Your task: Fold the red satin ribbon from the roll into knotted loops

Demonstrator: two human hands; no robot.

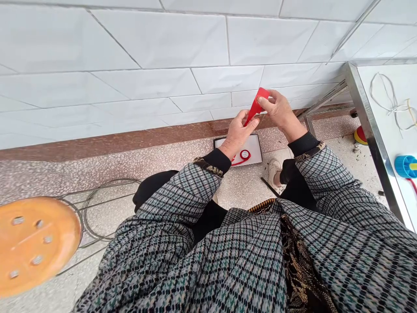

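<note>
A flat red strip (255, 104), wide at its top and narrower below, is stretched at a slant between my two hands in front of the tiled wall. My left hand (237, 134) pinches its lower end. Higher up, my right hand (276, 108) is closed on the wide end, thumb pressed on its face. Thin gold-coloured strands show near the right fingers; I cannot tell what they belong to. Under my hands, a shallow dark-rimmed tray (257, 148) rests on the floor. Inside lies a small red coil (245, 154) with a white centre and a loose red tail.
At right stands a metal-framed table (361, 100) holding thin pale wires (392, 102) and a blue plastic piece (405, 166). A red-and-yellow object (360, 135) sits under it. An orange stool (29, 243) with wire legs is at left. White tiled wall (163, 39) rises ahead.
</note>
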